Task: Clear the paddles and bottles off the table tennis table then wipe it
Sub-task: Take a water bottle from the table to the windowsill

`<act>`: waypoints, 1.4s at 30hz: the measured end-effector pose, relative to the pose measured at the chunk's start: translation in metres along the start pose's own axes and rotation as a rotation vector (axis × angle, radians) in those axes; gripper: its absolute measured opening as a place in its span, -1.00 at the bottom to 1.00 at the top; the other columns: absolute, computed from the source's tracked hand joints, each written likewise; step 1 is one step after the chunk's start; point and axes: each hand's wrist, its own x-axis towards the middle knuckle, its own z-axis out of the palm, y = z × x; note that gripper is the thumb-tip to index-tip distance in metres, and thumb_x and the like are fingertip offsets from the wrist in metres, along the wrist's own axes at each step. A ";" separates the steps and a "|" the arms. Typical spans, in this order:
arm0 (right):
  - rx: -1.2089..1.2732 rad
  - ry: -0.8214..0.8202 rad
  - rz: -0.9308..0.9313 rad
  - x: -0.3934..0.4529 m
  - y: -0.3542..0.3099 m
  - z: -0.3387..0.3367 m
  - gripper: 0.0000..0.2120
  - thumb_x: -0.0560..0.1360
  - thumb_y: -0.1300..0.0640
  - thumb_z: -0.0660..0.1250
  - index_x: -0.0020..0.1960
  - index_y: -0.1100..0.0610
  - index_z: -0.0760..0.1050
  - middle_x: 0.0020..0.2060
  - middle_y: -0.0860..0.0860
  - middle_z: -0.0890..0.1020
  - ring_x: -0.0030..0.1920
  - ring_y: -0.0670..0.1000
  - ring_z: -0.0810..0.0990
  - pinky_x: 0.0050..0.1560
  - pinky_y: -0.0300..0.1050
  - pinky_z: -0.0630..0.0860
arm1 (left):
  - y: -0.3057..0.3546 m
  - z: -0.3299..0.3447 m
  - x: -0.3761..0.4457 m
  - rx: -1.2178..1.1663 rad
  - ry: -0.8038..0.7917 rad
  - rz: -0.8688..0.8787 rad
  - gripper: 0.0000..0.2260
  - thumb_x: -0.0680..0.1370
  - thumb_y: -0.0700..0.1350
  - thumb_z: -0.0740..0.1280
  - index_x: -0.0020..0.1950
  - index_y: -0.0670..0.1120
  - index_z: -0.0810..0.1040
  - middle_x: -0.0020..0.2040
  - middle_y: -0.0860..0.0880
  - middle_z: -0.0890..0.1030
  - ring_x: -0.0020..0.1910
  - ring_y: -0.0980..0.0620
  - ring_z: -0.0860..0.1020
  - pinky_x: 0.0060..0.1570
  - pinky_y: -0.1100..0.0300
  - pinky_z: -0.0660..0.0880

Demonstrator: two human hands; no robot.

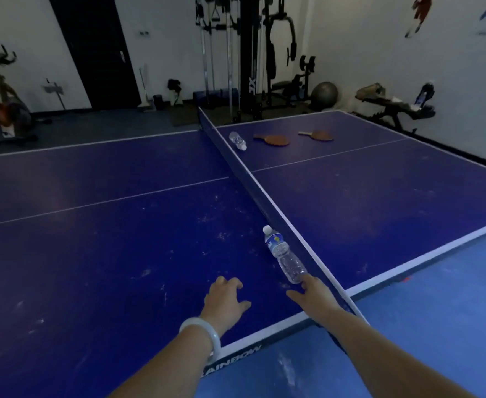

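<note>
Premises: a home gym or recreation room. A blue table tennis table (92,239) with net (253,179) fills the centre of the frame. A multi-station weight machine (250,53) stands at top centre, an exercise bike (3,104) at far left, a weight bench (393,107) and exercise ball (324,95) at upper right. Blue floor (437,326), white walls.

A multi-station weight machine (253,53) is standing behind the far edge, a grey exercise ball (324,95) lying beside it (right); an exercise bike (3,101) is standing left, near a dark door (92,50).
</note>
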 end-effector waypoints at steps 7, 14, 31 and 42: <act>-0.207 -0.019 0.021 0.114 -0.008 0.012 -0.26 0.51 -0.14 0.38 0.51 0.16 0.14 0.40 0.14 0.32 0.37 0.14 0.34 0.39 -0.01 0.31 | -0.012 0.024 0.078 0.047 -0.020 -0.157 -0.25 0.50 0.22 0.37 0.54 -0.06 0.12 0.44 -0.05 0.18 0.42 -0.05 0.23 0.38 0.01 0.27; -0.061 -0.018 0.125 0.192 -0.006 0.040 -0.15 0.46 -0.03 0.47 0.53 0.19 0.04 0.46 0.21 0.26 0.48 0.19 0.22 0.46 0.13 0.24 | -0.036 0.045 0.138 0.255 -0.099 -0.268 -0.06 0.47 0.34 0.30 0.60 -0.07 -0.13 0.59 -0.12 -0.11 0.58 -0.12 -0.14 0.54 -0.11 -0.03; -0.035 0.056 0.217 0.214 -0.004 0.070 -0.46 0.41 -0.05 0.49 0.22 0.18 0.35 0.19 0.13 0.48 0.25 0.18 0.45 0.27 0.15 0.44 | -0.075 0.076 0.148 0.242 -0.224 -0.350 0.13 0.23 0.62 -0.01 0.47 0.05 -0.55 0.39 -0.05 -0.65 0.39 -0.13 -0.60 0.19 -0.18 -0.64; 0.521 0.328 0.368 0.124 -0.025 0.081 -0.71 0.40 0.15 0.53 -0.03 0.04 0.43 -0.16 0.01 0.62 -0.17 0.00 0.62 -0.20 -0.11 0.49 | -0.071 0.069 0.153 0.252 -0.253 -0.332 0.14 0.33 0.58 0.12 0.41 -0.04 -0.58 0.44 -0.15 -0.57 0.47 -0.22 -0.47 0.39 -0.32 -0.35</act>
